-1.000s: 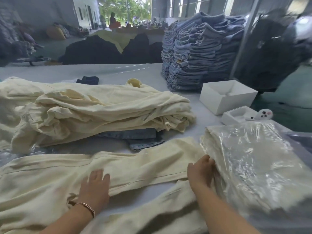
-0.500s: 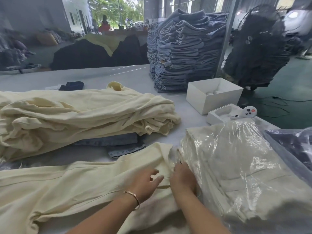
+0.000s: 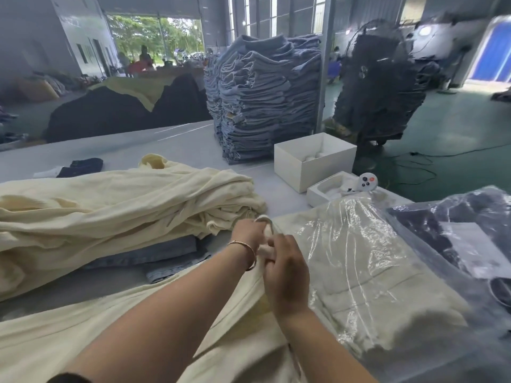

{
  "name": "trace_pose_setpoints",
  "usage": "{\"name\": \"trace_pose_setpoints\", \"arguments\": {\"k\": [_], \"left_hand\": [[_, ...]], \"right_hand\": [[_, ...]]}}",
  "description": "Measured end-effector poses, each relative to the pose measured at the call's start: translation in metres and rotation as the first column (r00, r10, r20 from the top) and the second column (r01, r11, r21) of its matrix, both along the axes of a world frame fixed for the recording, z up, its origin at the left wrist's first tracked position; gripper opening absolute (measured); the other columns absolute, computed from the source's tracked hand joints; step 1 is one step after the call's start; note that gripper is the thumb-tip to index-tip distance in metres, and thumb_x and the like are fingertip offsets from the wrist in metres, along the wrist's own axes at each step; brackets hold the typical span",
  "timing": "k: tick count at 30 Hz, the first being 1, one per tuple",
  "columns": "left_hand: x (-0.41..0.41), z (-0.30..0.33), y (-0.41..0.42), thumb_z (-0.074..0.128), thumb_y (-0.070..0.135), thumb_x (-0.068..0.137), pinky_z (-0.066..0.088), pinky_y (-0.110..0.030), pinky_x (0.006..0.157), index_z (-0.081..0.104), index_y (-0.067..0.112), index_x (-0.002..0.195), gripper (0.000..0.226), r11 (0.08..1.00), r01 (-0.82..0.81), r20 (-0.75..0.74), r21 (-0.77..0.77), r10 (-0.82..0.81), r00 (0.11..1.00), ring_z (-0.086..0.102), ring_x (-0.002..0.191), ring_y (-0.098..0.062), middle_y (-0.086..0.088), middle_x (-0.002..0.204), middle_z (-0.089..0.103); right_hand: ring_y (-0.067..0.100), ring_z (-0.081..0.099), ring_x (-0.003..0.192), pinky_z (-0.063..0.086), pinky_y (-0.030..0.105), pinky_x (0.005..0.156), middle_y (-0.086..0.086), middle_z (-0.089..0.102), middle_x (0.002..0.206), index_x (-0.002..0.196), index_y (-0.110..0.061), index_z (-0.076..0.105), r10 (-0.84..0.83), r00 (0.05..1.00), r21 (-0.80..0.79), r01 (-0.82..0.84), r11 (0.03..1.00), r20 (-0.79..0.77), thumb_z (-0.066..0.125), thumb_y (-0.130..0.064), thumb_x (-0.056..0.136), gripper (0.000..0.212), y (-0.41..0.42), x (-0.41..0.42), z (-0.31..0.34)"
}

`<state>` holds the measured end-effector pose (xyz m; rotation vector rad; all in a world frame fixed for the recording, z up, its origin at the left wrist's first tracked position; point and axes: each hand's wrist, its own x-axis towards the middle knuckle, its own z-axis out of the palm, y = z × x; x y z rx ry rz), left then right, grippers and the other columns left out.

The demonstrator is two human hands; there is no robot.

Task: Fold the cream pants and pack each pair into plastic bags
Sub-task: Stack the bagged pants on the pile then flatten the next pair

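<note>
Both our hands now meet at one end of the pants (image 3: pixel 116 335) lying across the near table. A second ago they were spread apart and flat, the left smoothing the cloth at mid-length, the right at the far end beside the bagged pile; half a second ago the left slid over to join the right. Now our left hand (image 3: pixel 247 234) curls round a raised loop of cream fabric, and our right hand (image 3: pixel 286 275) grips the bunched end just below it, the two hands touching. The end of the pants has come up off the table, where before it lay flat.

We judge that smoothing is done and the fold is starting: with the end gathered in both hands, the next move would likely carry it back over the rest of the length. The cloth is soft and limp, so the layers could slip out of line as they are lifted.

Just to the right, touching our right hand's side, lies a pile of cream pants already in a clear bag (image 3: pixel 367 261), so at least one pair is packed. Behind the pants, a heap (image 3: pixel 119 208) of unfolded cream pants waits, resting on some jeans (image 3: pixel 154 252). Farther back stand a tall denim stack (image 3: pixel 265 98) and a white box (image 3: pixel 313 158), and at far right a bag of dark clothes (image 3: pixel 459 230).
</note>
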<state>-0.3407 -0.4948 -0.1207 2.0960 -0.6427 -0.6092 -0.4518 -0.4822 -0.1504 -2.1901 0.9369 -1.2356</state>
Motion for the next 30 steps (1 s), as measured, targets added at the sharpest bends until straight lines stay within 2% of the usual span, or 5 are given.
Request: {"name": "trace_pose_setpoints", "arguments": {"k": [8,14,17,21,30], "left_hand": [[-0.027,0.056,-0.064,0.048,0.039,0.097,0.037,-0.024,0.066,0.062,0.016,0.086,0.029,0.796,-0.153,-0.145,-0.586,0.082,0.986,0.054,0.071,-0.016,0.005,0.07,0.058],[-0.048,0.023,-0.09,0.044,0.052,0.096,0.051,-0.028,0.069,0.057,0.014,0.106,0.042,0.909,0.361,-0.384,-0.207,-0.415,0.825,0.061,0.082,-0.018,-0.006,0.09,0.063],[-0.04,-0.007,-0.073,0.048,0.05,0.096,0.044,-0.037,0.094,0.061,0.007,0.119,0.05,0.892,0.448,-0.167,-0.055,-0.45,0.877,0.055,0.112,-0.026,-0.008,0.121,0.062],[-0.037,-0.015,-0.017,0.061,0.026,0.091,0.04,-0.018,0.075,0.068,0.01,0.094,0.018,0.892,0.316,0.219,-0.322,-0.255,0.942,0.056,0.087,-0.011,0.005,0.09,0.064],[-0.093,-0.127,0.182,0.053,0.025,0.07,0.039,-0.017,0.041,0.061,0.024,0.058,0.014,0.79,0.488,0.819,0.371,-0.526,0.228,0.053,0.048,-0.007,0.011,0.054,0.055]], "right_hand": [[0.032,0.063,0.092,0.038,0.029,0.064,0.011,0.065,0.106,0.118,-0.005,0.054,-0.129,0.974,0.032,0.126,0.992,0.186,0.055,0.006,0.082,0.037,-0.051,-0.027,0.023],[0.031,0.06,0.111,0.044,0.036,0.081,0.008,0.059,0.131,0.149,-0.017,0.023,-0.304,0.939,0.188,0.332,0.924,-0.16,0.046,-0.007,0.093,0.061,-0.082,-0.052,0.004],[0.028,0.051,0.117,0.04,0.04,0.092,0.007,0.05,0.13,0.153,-0.029,0.004,-0.22,0.825,0.167,0.351,0.921,-0.521,0.049,-0.016,0.092,0.076,-0.087,-0.065,-0.006],[0.026,0.044,0.119,0.039,0.037,0.095,0.007,0.043,0.13,0.146,-0.028,0.032,-0.206,0.806,0.157,0.345,0.925,-0.555,0.051,-0.015,0.092,0.058,-0.084,-0.068,-0.011],[0.035,0.038,0.125,0.037,0.045,0.092,0.011,0.045,0.14,0.111,-0.02,0.069,-0.264,0.854,-0.096,0.248,0.964,-0.448,0.064,-0.003,0.073,0.042,-0.034,-0.053,-0.006]]}}
